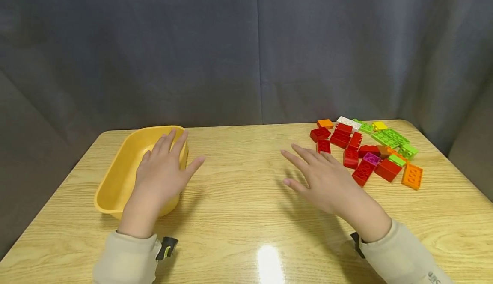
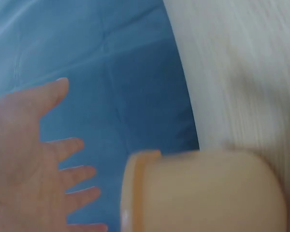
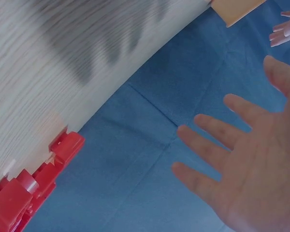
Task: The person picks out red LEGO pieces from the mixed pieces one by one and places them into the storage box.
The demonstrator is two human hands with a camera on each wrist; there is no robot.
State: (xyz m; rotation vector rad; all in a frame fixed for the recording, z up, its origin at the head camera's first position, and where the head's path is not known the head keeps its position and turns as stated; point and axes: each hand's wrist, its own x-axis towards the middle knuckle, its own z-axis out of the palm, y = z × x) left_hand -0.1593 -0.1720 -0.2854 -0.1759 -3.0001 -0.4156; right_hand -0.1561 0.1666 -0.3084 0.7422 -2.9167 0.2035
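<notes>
White glare on the tabletop [image 1: 239,198], soft shadows; left wrist view blurs bin [image 2: 208,193]

– How is the tub [image 1: 119,177] coloured?
– Plain yellow is shown, while the table [image 1: 231,215] is patterned with pale wood grain.
– And the curtain [image 1: 192,52]?
– Dark grey-blue is shown in the head view, brighter blue in the wrist views.
– What colours are found among the bricks [image 1: 388,170]?
– Red is seen most, with green, orange, yellow, white and magenta.
– And the sleeves [image 1: 400,249]?
– Both are coloured cream; the right is printed with dark lettering.
</notes>
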